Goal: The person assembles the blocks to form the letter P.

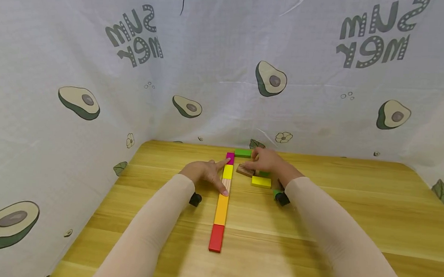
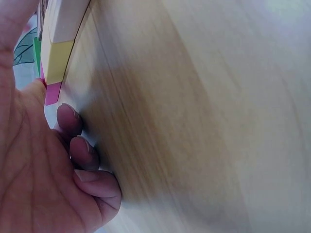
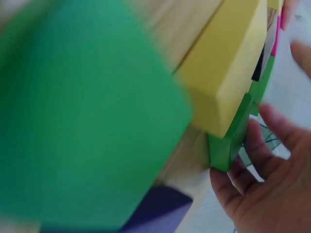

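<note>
Mirrored lettering (image 1: 138, 52) reading "SUM MER" appears on the cloth (image 1: 218, 51) near 10:30 and 2 o'clock of the head view; at 6 o'clock on the table (image 1: 353, 189), a row of blocks (image 1: 222, 208) points its magenta end just past 12. The left hand (image 1: 207, 173), spread, touches the row with index finger and thumb. The right hand (image 1: 269, 162), fingers parted and loosely bent, lies by a brown block (image 1: 244, 170) and green block (image 3: 226, 145), between 1 and 2 o'clock from the row's centre.
</note>
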The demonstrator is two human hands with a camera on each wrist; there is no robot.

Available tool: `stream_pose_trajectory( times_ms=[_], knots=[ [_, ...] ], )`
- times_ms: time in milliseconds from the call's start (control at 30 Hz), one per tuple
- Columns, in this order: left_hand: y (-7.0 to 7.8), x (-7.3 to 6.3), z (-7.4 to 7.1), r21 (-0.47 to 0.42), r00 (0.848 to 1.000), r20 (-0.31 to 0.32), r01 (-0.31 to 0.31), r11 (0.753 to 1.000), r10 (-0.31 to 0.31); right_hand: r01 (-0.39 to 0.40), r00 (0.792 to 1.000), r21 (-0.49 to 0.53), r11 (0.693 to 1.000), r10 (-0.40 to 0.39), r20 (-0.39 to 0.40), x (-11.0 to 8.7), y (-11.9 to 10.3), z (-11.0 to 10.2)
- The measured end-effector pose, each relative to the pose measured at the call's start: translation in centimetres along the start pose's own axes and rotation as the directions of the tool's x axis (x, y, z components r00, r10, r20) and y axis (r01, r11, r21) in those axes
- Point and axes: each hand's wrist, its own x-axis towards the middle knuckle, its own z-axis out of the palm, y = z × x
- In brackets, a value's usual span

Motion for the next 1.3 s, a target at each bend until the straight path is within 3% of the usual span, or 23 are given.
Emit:
stream_pose_trajectory(
  times_ms=[133, 233, 367, 500, 633, 733, 967, 1300],
  knots=[
    [0.0, -0.2, -0.1, -0.011, 1.000, 0.003, 0.009, 1.000, -0.009, 0.064, 0.997, -0.120, 0.991, -0.058, 0.057, -1.2, -0.1, -0.2],
    [0.1, -0.3, -0.1, -0.013, 1.000, 0.003, 0.016, 1.000, -0.016, 0.095, 0.993, -0.154, 0.983, -0.083, 0.082, -1.9, -0.3, -0.2],
    [0.1, -0.4, 0.0, -0.004, 1.000, 0.003, 0.018, 1.000, -0.018, 0.114, 0.990, -0.117, 0.987, -0.103, 0.093, -2.1, -0.2, -0.2],
    [-0.1, -0.4, 0.0, -0.010, 1.000, 0.003, 0.011, 1.000, -0.011, 0.125, 0.992, -0.024, 0.992, -0.126, -0.004, -1.5, 0.7, -0.5],
    [-0.2, -0.3, 0.0, -0.018, 1.000, -0.003, 0.006, 1.000, -0.006, 0.100, 0.987, 0.092, 0.991, -0.087, -0.138, -1.1, 2.5, -1.1],
    [-0.2, -0.2, 0.1, -0.022, 1.000, -0.005, 0.004, 1.000, -0.004, 0.050, 0.981, 0.114, 0.992, -0.027, -0.190, -1.0, 4.0, -1.4],
    [0.1, -0.3, 0.1, -0.039, 1.000, -0.004, -0.001, 0.999, 0.000, 0.004, 0.986, 0.030, 1.000, 0.001, -0.168, -0.2, 6.0, -1.0],
    [0.1, -0.3, 0.0, -0.059, 1.000, 0.003, 0.003, 0.998, -0.003, -0.030, 0.992, -0.012, 0.999, 0.029, -0.127, 0.4, 4.6, -1.0]
  ],
)
